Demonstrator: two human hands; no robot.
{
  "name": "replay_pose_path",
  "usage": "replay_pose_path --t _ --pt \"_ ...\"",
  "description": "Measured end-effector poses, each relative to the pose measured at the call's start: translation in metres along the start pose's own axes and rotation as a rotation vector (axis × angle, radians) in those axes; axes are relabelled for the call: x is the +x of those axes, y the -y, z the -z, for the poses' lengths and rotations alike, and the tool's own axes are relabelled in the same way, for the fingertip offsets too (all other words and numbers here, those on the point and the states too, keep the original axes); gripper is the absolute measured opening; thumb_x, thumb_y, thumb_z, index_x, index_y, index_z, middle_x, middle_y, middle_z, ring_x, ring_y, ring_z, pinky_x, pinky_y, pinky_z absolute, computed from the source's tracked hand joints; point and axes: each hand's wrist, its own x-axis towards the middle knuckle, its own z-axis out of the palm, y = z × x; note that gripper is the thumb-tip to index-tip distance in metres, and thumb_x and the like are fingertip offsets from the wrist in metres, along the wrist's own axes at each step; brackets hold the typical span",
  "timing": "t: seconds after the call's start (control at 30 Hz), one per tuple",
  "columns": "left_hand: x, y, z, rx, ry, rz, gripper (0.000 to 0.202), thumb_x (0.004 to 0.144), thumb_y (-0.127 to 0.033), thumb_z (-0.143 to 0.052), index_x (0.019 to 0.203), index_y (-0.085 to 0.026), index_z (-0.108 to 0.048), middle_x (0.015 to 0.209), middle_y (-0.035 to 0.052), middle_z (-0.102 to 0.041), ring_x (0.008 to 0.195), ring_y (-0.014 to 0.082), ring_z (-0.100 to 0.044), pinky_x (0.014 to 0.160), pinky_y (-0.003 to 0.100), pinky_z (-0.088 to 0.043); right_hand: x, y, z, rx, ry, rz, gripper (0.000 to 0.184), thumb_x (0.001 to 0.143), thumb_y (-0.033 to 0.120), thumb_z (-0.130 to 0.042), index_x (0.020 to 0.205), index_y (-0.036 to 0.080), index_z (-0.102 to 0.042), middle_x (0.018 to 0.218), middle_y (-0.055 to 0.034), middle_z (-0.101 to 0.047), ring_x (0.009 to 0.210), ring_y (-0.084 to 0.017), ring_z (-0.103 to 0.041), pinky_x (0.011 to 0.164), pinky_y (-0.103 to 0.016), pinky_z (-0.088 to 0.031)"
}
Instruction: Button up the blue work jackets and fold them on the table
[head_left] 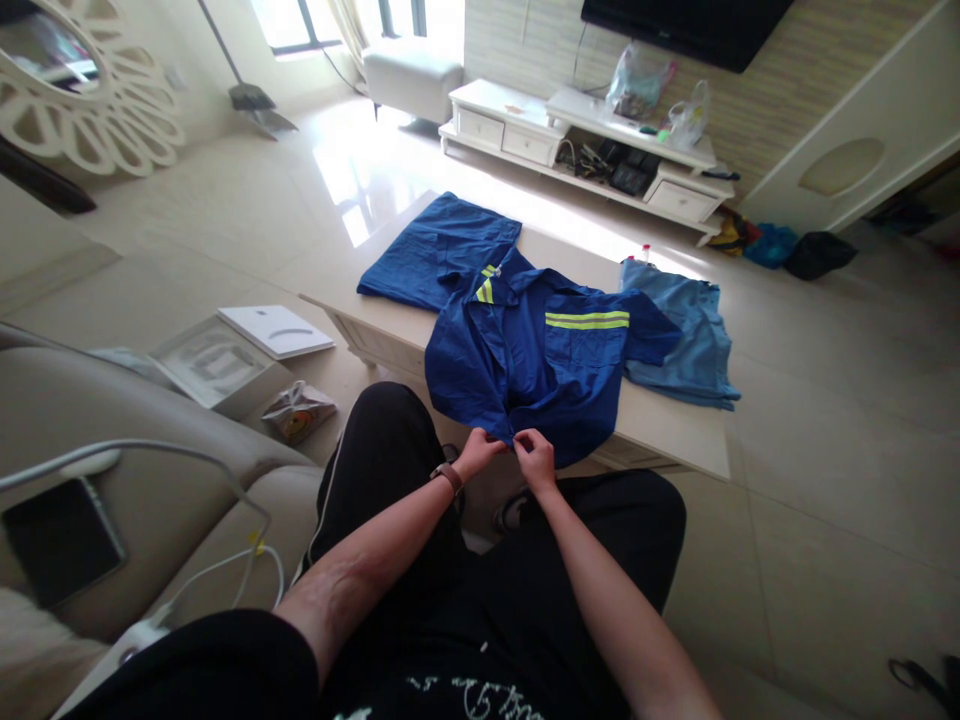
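A dark blue work shirt (540,360) with yellow reflective stripes lies spread on a low pale table (675,425), its hem hanging over the near edge. My left hand (478,452) and my right hand (535,458) meet at that hem, each pinching the fabric close together. A brown watch strap circles my left wrist. Another dark blue garment (427,250) lies flat at the table's far left, and a lighter blue garment (690,335) lies at the right.
I sit on a beige sofa (150,480) with a dark tablet (60,540) and white cables on its arm. An open white box (232,350) and a small bag (296,410) rest on the floor at left. A white TV stand (592,140) lines the far wall.
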Motion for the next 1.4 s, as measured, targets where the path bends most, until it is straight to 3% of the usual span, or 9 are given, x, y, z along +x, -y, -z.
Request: replay_pose_path --t 0.23,0.43,0.6,0.87,0.97,1.07,1.23,1.4 --pt "0.001 0.001 0.001 -0.002 -0.018 -0.024 0.012 0.064 -0.016 -0.077 0.075 -0.012 -0.076 0.080 0.0059 -0.077 0.075 0.0176 -0.067 0.075 0.027 -0.053 -0.003 0.005 -0.001 -0.050 0.075 0.078 0.020 0.075 0.026 -0.065 0.094 0.022 -0.065 0.095 -0.0072 -0.068 0.085 -0.024 -0.064 0.080 -0.036 -0.054" --pt "0.003 0.003 0.003 0.000 -0.033 -0.019 0.014 0.062 -0.017 -0.078 0.075 -0.012 -0.077 0.080 0.0054 -0.077 0.074 0.0170 -0.065 0.074 0.027 -0.051 -0.004 0.005 -0.004 -0.052 0.046 0.071 0.008 0.079 0.024 -0.056 0.085 0.023 -0.061 0.090 -0.0065 -0.064 0.088 -0.024 -0.062 0.081 -0.036 -0.052" --pt "0.005 0.007 0.003 -0.029 -0.024 0.012 0.016 0.064 -0.021 -0.081 0.076 -0.011 -0.077 0.074 0.0054 -0.075 0.068 0.0156 -0.064 0.071 0.027 -0.052 -0.002 0.005 -0.002 -0.031 -0.006 0.012 0.007 0.080 0.028 -0.054 0.082 0.024 -0.060 0.087 -0.0059 -0.065 0.084 -0.024 -0.062 0.079 -0.035 -0.050" --pt "0.005 0.004 -0.002 -0.098 -0.002 0.073 0.028 0.065 -0.028 -0.087 0.085 -0.011 -0.076 0.083 0.0084 -0.077 0.069 0.0147 -0.065 0.073 0.028 -0.055 0.000 -0.001 -0.004 0.007 -0.067 -0.115 0.017 0.085 0.040 -0.055 0.079 0.025 -0.055 0.071 -0.0008 -0.063 0.067 -0.020 -0.060 0.069 -0.032 -0.050" --pt "0.003 0.004 -0.002 -0.111 -0.038 0.091 0.026 0.064 -0.026 -0.088 0.081 -0.011 -0.075 0.081 0.0072 -0.076 0.069 0.0144 -0.065 0.072 0.027 -0.054 0.000 -0.002 -0.002 0.040 -0.076 -0.130 0.017 0.080 0.039 -0.060 0.089 0.024 -0.057 0.078 -0.0017 -0.066 0.071 -0.021 -0.064 0.071 -0.032 -0.052" --pt "0.000 0.003 -0.001 -0.140 -0.066 0.123 0.024 0.065 -0.024 -0.087 0.078 -0.012 -0.071 0.077 0.0062 -0.073 0.069 0.0148 -0.065 0.072 0.027 -0.055 0.000 0.001 0.001 0.025 -0.007 -0.074 0.023 0.078 0.034 -0.060 0.098 0.023 -0.063 0.085 -0.0047 -0.069 0.078 -0.023 -0.066 0.074 -0.034 -0.054" --pt "-0.002 0.003 -0.001 -0.208 -0.128 0.205 0.031 0.071 -0.029 -0.086 0.081 -0.016 -0.060 0.080 0.0062 -0.072 0.075 0.0173 -0.071 0.078 0.032 -0.060 -0.001 0.008 0.001 -0.027 0.093 0.048 0.016 0.076 0.028 -0.059 0.090 0.022 -0.067 0.087 -0.0054 -0.068 0.082 -0.022 -0.064 0.078 -0.034 -0.052" --pt "0.000 0.006 -0.001 -0.168 -0.230 0.276 0.030 0.077 -0.028 -0.085 0.090 -0.015 -0.061 0.089 0.0086 -0.075 0.075 0.0162 -0.071 0.070 0.027 -0.058 0.001 0.009 0.002 -0.078 0.105 0.103 0.017 0.084 0.027 -0.056 0.094 0.021 -0.068 0.088 -0.0049 -0.068 0.083 -0.021 -0.064 0.079 -0.033 -0.051"
